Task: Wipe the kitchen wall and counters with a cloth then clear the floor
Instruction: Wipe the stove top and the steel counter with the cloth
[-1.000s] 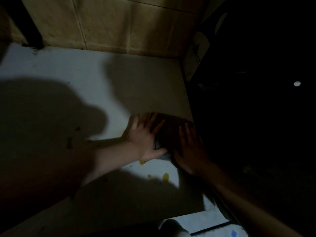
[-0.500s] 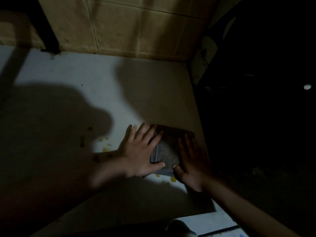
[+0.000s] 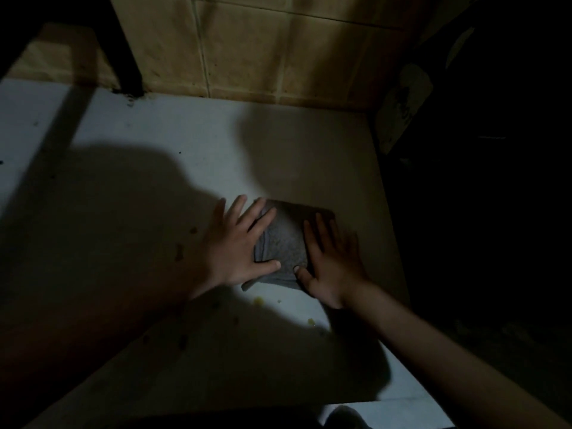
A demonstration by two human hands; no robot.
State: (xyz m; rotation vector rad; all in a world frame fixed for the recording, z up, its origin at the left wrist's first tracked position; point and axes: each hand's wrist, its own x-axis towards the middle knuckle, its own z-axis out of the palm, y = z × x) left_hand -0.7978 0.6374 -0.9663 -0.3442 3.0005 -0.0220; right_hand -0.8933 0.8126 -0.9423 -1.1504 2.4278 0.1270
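A folded grey cloth (image 3: 283, 243) lies flat on the white counter (image 3: 185, 156), near its right edge. My left hand (image 3: 235, 246) presses on the cloth's left side with fingers spread and straight. My right hand (image 3: 331, 261) presses flat on its right side, thumb on the near edge. Small yellow spots (image 3: 258, 301) and dark specks (image 3: 179, 252) dot the counter near the cloth. The tan tiled wall (image 3: 247, 48) rises behind the counter.
A dark post (image 3: 123, 54) stands at the back left where counter meets wall. The area right of the counter (image 3: 479, 212) is very dark, with a pale object (image 3: 402, 103) leaning in the corner. Heavy shadow covers the counter's left and near parts.
Both hands stay flat on the cloth. A yellow spot that lay at the cloth's near edge now lies clear of it, nearer to me. The view has shifted.
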